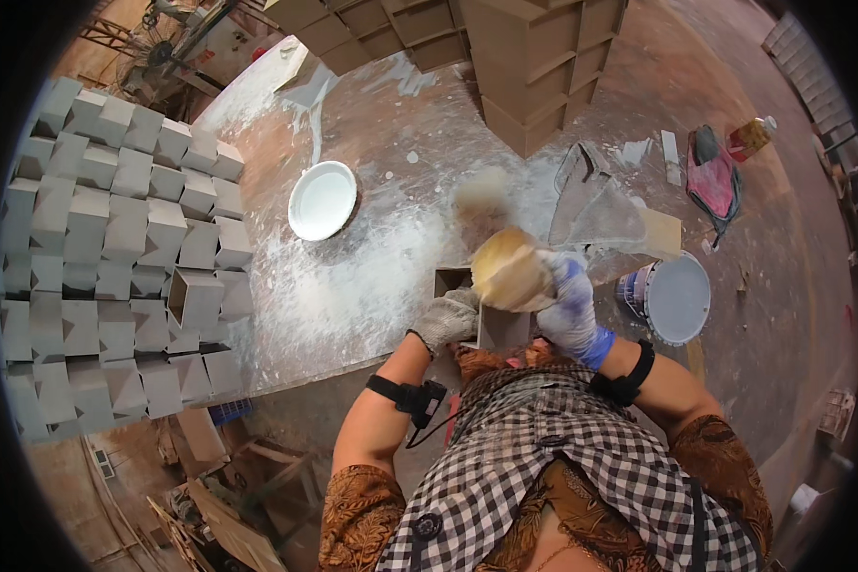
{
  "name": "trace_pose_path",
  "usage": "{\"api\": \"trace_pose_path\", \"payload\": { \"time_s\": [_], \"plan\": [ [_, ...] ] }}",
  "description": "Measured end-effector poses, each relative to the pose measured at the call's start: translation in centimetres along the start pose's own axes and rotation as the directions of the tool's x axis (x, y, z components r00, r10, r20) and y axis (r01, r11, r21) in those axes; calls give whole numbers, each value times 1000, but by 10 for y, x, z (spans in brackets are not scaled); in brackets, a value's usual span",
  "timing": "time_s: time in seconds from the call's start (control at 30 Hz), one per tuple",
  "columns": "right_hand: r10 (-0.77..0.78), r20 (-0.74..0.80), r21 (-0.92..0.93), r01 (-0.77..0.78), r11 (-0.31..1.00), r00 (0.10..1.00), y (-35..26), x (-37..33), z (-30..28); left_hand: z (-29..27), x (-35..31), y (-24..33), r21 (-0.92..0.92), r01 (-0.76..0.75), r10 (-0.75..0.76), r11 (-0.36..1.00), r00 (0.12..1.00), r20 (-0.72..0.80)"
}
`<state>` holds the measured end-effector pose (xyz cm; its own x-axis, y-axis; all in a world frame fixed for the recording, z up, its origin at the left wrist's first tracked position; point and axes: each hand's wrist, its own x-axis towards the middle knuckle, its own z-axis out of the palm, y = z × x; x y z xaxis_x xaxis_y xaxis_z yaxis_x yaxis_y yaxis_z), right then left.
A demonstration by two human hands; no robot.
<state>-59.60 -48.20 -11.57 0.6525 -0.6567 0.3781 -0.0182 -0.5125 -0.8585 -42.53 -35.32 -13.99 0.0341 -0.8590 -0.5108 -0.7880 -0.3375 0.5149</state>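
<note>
My left hand, in a grey knitted glove, is closed on the side of a small grey open-ended box at the table's near edge. Over that box, my right hand, in a white and blue glove, grips a round tan-yellow thing. Motion blurs it, so its exact kind is unclear. Just beyond it a brownish tuft shows, also smeared. Part of the box is covered by my hands and the round thing.
Stacked grey boxes fill the left side. A white dish sits on the powder-dusted table. Brown compartmented boxes stand at the back. Rightward are a grey cloth, a lidded bucket, a pink cloth and a bottle.
</note>
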Motion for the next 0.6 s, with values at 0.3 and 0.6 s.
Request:
{"api": "trace_pose_path", "payload": {
  "time_s": [0.3,0.6],
  "plan": [
    [-211,60,122,202,972,976,29,42,19,101,28,-98,-610,-69,-31,789,988,-152],
    [-180,599,167,98,981,780,-25,-13,-26,52,9,-49,-224,-55,25,973,991,-134]
  ]
}}
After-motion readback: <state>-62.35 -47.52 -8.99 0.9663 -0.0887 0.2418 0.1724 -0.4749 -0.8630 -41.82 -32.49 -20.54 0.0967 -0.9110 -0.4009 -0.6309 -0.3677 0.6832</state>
